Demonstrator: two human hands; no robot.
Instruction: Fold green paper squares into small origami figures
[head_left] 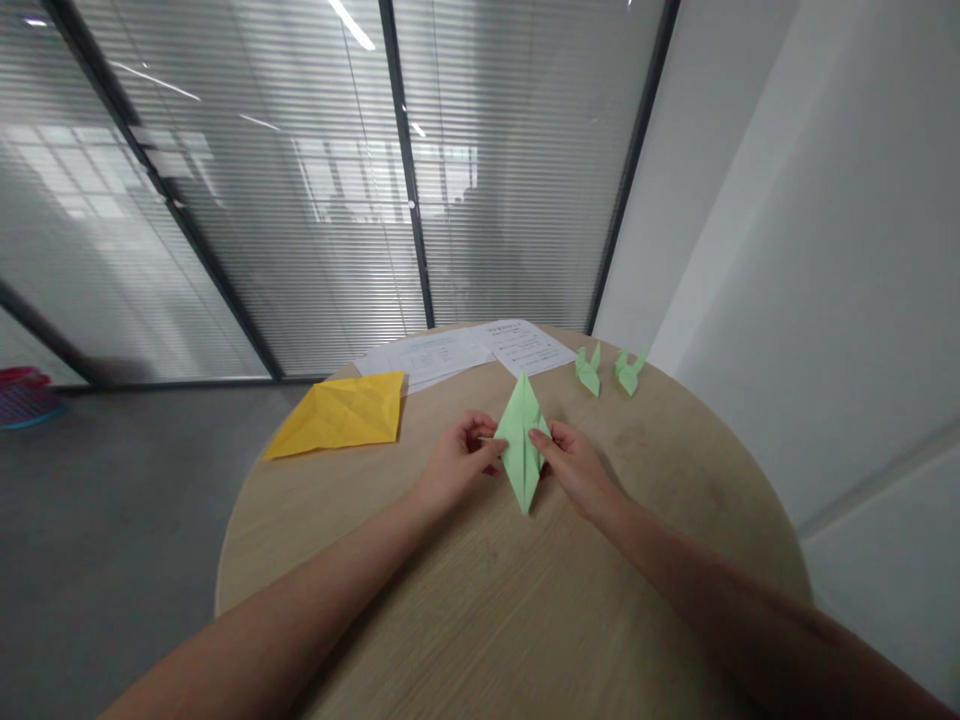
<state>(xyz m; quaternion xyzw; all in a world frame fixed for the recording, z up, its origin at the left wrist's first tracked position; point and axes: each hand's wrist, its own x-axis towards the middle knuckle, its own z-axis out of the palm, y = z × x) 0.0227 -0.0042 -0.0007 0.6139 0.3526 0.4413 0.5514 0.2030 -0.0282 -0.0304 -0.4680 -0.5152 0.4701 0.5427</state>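
A light green sheet of folded origami paper point(523, 425), shaped like a long diamond with a crease down its middle, is held upright-pointing over the table. My left hand point(466, 455) pinches its left corner between thumb and fingers. On the opposite side my right hand point(574, 462) grips the right edge, its thumb lying on the front face and its other fingers partly hidden behind the paper. Two small finished-looking green paper cranes, one crane point(589, 370) nearer and another crane point(629, 372) to its right, stand beyond my right hand.
The round wooden table point(465, 610) fills the middle. A creased yellow paper point(341, 413) lies at its left, and printed white sheets point(450, 352) overlap at the far edge. A white wall point(840, 280) rises at right; a red and blue basket point(26, 398) sits on the floor.
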